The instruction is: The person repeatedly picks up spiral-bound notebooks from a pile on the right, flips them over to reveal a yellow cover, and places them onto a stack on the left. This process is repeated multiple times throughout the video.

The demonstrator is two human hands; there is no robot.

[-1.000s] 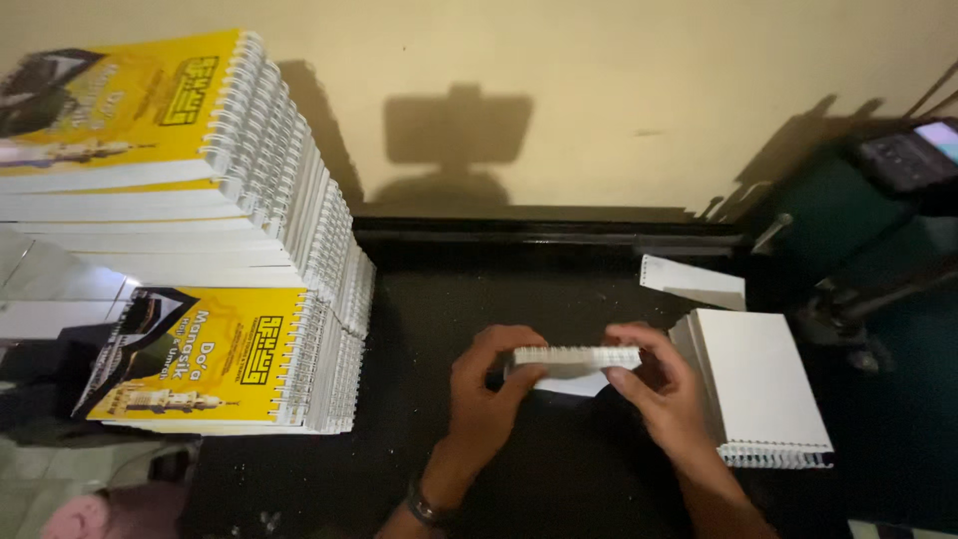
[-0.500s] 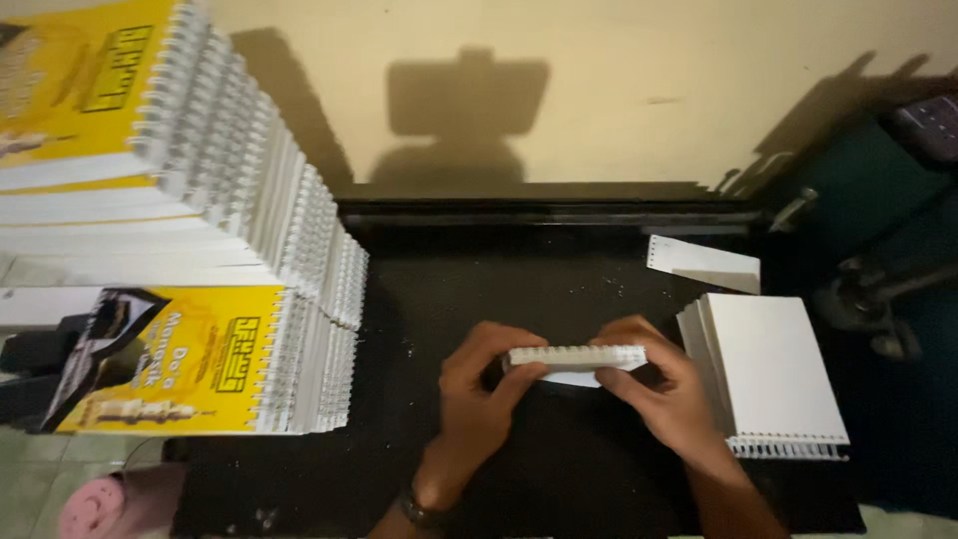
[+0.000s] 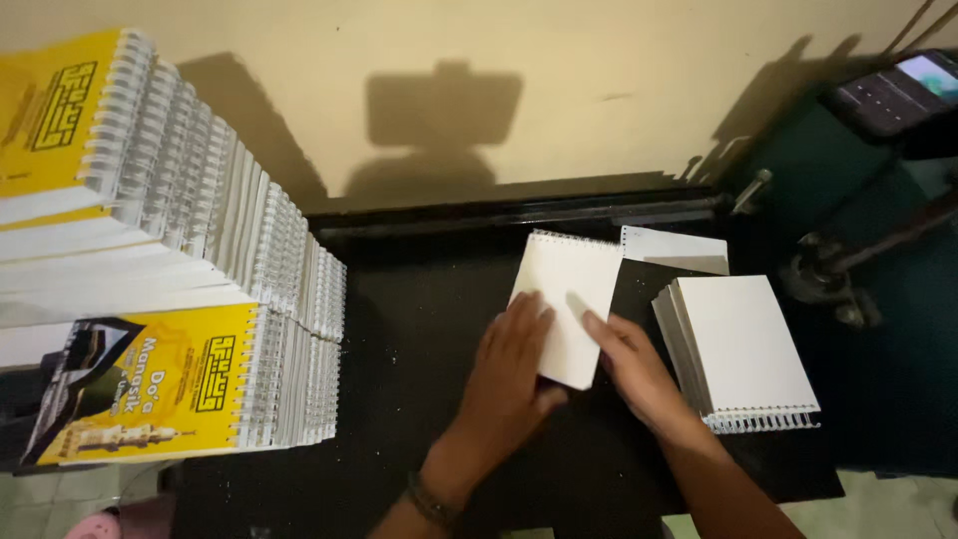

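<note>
A small white spiral-bound booklet (image 3: 565,289) lies flat on the black work surface (image 3: 409,329), its wire binding at the far edge. My left hand (image 3: 511,371) rests on its left and near part, fingers spread on the blank cover. My right hand (image 3: 633,367) touches its right edge with the fingertips. A stack of white wire-bound booklets (image 3: 743,349) sits just right of my right hand.
Tall stacks of yellow-covered spiral booklets (image 3: 170,299) fill the left side. A loose white sheet (image 3: 676,249) lies behind the white stack. A dark machine with a lever (image 3: 848,260) and a phone (image 3: 898,90) stand at the right. A beige wall is behind.
The booklet, held up on edge between both hands, now lies flat on the black surface with both hands resting on it. The view has shifted slightly.
</note>
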